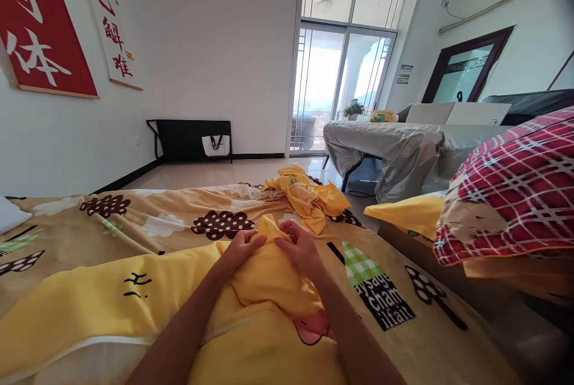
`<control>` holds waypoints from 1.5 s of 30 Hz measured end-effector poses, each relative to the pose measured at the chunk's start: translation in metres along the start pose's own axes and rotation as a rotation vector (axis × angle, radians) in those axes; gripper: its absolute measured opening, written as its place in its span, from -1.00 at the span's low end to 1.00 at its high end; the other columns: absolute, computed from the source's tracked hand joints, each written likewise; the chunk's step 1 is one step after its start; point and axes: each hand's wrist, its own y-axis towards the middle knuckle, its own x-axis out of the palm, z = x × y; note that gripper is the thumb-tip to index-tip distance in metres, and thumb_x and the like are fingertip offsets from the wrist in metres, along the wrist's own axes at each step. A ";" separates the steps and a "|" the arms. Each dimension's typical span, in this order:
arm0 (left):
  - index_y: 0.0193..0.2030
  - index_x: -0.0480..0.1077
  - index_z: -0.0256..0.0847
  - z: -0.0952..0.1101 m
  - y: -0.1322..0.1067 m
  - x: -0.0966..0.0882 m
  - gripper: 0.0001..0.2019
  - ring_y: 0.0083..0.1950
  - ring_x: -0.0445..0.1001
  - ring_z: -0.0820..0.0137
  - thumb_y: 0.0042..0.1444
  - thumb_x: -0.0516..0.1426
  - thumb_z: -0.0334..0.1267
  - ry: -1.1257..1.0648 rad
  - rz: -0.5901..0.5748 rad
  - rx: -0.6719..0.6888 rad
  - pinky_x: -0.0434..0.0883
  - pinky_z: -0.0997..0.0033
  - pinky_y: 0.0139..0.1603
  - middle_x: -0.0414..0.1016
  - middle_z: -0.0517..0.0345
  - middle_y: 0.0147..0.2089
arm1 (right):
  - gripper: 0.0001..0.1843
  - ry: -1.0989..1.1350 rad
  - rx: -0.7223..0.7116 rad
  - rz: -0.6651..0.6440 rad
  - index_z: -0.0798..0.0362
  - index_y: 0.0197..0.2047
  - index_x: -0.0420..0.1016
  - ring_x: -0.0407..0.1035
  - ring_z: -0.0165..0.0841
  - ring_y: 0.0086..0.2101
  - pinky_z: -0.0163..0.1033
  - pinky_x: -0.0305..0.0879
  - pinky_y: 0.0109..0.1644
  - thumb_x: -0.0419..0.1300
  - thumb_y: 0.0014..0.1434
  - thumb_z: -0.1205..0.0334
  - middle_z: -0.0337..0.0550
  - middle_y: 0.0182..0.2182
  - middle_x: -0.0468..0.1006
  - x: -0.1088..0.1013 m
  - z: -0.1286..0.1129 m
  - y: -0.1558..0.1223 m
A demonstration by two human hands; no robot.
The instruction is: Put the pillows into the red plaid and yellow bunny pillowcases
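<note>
A yellow pillowcase [174, 265] with black marks and a pink-red patch spreads across the bed in front of me. White edging runs along its lower left part, with pale material showing below. My left hand [244, 246] pinches the far end of the yellow cloth. Close by on the right, my right hand [299, 247] has its fingers closed on the same end. A small peak of cloth sticks up between the two hands. Just beyond them lies a crumpled heap of yellow cloth [309, 196].
A patterned brown blanket [165, 205] covers the bed. Plaid red pillows [524, 176] are piled at the right, over a yellow corner. Behind stands a plastic-covered table [385, 137] with a white box [452, 114] and a plant [354, 109]. A black folded panel [183, 140] leans against the wall.
</note>
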 end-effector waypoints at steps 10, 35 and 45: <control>-0.21 0.42 -0.23 0.025 -0.013 -0.003 -0.79 -0.21 0.41 0.31 0.04 0.14 -0.20 0.159 0.002 0.107 0.34 0.41 -0.20 0.48 0.13 -0.23 | -0.85 -0.299 0.035 -0.267 0.09 -0.46 0.49 0.28 -0.38 -0.43 -0.36 0.16 -0.39 0.18 0.01 0.18 -0.26 -0.51 0.43 -0.015 -0.019 -0.008; -0.24 0.34 -0.21 0.053 -0.036 -0.001 -0.82 -0.19 0.44 0.31 0.06 0.17 -0.19 -0.032 0.042 0.121 0.37 0.42 -0.19 0.48 0.13 -0.25 | -0.73 -0.443 -0.143 -0.195 0.10 -0.37 0.42 0.16 -0.46 -0.46 -0.38 0.05 -0.42 0.13 0.19 0.06 -0.30 -0.51 0.35 0.002 -0.043 -0.032; -0.22 0.39 -0.18 0.085 -0.054 -0.008 -0.87 -0.20 0.44 0.36 0.16 0.03 -0.29 0.376 0.324 0.221 0.35 0.40 -0.24 0.51 0.13 -0.21 | -0.59 -0.502 -0.050 0.323 -0.01 -0.59 0.07 -0.04 -0.47 -0.55 -0.33 -0.09 -0.50 0.06 0.03 -0.13 -0.40 -0.65 0.10 -0.034 0.059 0.023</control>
